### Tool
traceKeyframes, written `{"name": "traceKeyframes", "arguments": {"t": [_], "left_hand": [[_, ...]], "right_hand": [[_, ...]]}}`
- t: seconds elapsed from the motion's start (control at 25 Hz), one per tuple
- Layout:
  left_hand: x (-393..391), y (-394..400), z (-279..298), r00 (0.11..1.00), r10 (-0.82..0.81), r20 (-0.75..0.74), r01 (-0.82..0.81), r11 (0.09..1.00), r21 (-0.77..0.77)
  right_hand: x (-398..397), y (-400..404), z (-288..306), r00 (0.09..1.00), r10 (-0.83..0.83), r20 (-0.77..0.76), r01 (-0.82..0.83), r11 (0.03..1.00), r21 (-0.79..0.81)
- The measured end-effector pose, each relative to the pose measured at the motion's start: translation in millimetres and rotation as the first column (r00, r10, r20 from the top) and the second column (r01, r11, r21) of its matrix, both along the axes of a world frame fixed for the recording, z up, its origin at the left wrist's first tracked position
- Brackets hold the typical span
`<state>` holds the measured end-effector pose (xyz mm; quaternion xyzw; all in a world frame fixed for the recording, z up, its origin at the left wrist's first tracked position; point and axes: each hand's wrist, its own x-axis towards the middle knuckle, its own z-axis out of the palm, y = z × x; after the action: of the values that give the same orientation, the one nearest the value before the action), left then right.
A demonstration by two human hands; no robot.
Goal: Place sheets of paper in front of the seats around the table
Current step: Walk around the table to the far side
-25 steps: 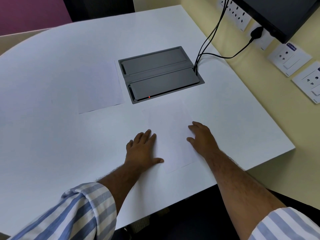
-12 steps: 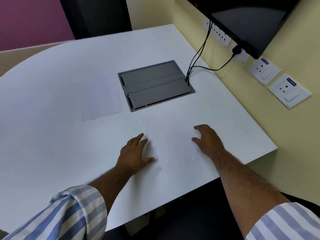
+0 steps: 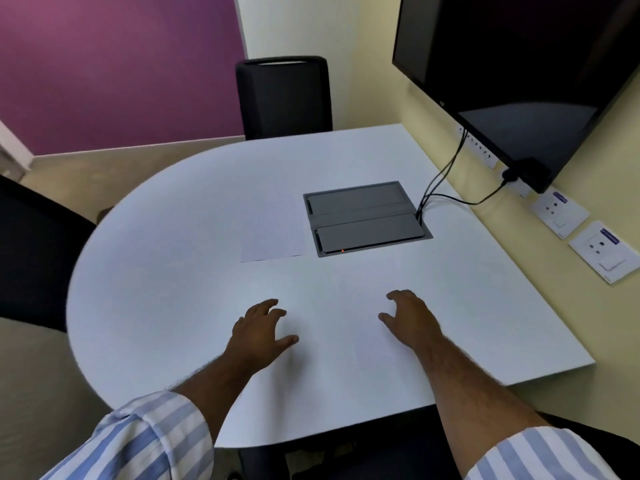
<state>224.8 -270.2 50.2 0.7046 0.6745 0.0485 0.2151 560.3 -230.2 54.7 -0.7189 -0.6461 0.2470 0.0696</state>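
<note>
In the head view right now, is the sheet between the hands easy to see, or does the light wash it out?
Head view: the near sheet almost vanishes, white on the white table; the far sheet shows by a faint shadow edge. Wide lens bends the table's edges; the hands look slightly soft.

Blue-and-white striped sleeves (image 3: 145,441); rolled back

Soft, even indoor light falls on the white bench (image 3: 173,271), which looks a little washed out (paper edges nearly vanish). Shadows are faint. The whole frame is slightly blurred, and the wide lens bends lines near the edges.
</note>
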Motion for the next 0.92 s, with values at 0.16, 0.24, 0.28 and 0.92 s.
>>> {"name": "traceKeyframes", "arguments": {"t": [0.16, 0.24, 0.28, 0.92], "left_hand": [[-51, -28, 9, 0.997, 0.082, -0.005, -0.082, 0.996, -0.027], [-78, -39, 9, 0.994, 0.112, -0.001, -0.112, 0.993, -0.036], [-91, -43, 8, 0.992, 0.122, -0.005, -0.122, 0.992, -0.036], [-394, -114, 22, 0.989, 0.115, 0.097, -0.12, 0.992, 0.05]], "right_hand": [[-35, -12, 7, 1.0, 0.031, 0.001, -0.031, 0.998, -0.055], [-50, -16, 10, 1.0, 0.012, -0.013, -0.013, 0.998, -0.064], [-56, -18, 12, 1.0, -0.002, -0.018, 0.001, 0.998, -0.062], [-391, -134, 19, 0.943, -0.271, -0.192, 0.285, 0.957, 0.052]]}}
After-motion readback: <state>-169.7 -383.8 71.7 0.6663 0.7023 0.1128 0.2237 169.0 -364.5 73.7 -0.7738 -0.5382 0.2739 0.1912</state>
